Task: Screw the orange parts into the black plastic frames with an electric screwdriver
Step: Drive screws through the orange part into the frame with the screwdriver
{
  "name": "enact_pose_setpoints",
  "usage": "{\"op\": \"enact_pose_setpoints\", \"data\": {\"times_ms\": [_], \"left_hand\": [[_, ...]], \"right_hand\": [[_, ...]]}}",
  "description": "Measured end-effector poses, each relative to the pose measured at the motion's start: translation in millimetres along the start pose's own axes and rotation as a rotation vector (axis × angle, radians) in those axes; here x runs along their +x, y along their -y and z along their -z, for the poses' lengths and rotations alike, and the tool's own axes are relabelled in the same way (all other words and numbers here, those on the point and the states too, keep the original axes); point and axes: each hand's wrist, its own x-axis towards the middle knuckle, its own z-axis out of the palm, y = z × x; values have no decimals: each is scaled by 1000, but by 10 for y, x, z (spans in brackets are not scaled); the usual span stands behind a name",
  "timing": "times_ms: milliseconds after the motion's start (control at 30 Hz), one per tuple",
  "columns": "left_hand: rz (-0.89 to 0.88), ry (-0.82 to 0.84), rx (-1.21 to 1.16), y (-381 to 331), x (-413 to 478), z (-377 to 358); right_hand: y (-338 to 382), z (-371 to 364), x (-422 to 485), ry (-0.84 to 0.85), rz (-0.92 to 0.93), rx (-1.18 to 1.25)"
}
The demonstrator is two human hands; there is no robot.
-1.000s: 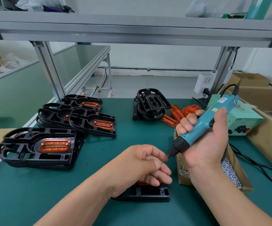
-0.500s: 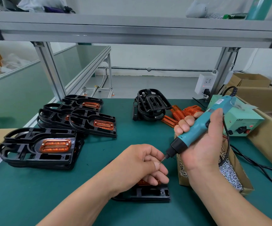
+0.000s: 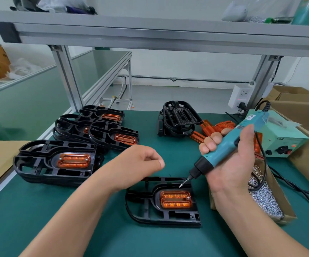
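A black plastic frame [image 3: 146, 206] lies on the green mat in front of me with an orange part [image 3: 176, 199] seated in it. A screw head shows at the part's right end. My right hand [image 3: 229, 164] grips a teal electric screwdriver [image 3: 224, 147], tilted down to the left. Its bit tip [image 3: 180, 186] hovers just above the frame's upper edge, near the orange part's top right corner. My left hand [image 3: 140, 162] hangs above and to the left of the frame with its fingers curled into a loose fist. Nothing shows in it.
Several frames with orange parts [image 3: 53, 164] are stacked at the left. A pile of bare black frames [image 3: 179, 119] and loose orange parts [image 3: 207, 128] sit at the back. A cardboard box of screws [image 3: 266, 197] and the screwdriver's power supply [image 3: 283, 141] stand at the right, with cables trailing.
My left hand has lifted off the frame and moved up and left, uncovering the orange part. The screwdriver tip has come down toward the frame.
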Motion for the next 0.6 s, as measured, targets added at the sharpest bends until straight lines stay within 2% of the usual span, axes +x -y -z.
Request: {"op": "enact_pose_setpoints", "data": {"times_ms": [233,600], "left_hand": [[31,88,386,19,-22,34],[23,37,582,-17,-22,-63]], "right_hand": [[-231,-130,-92,135,-9,-70],[-372,-151,-146,328,-43,-165]]}}
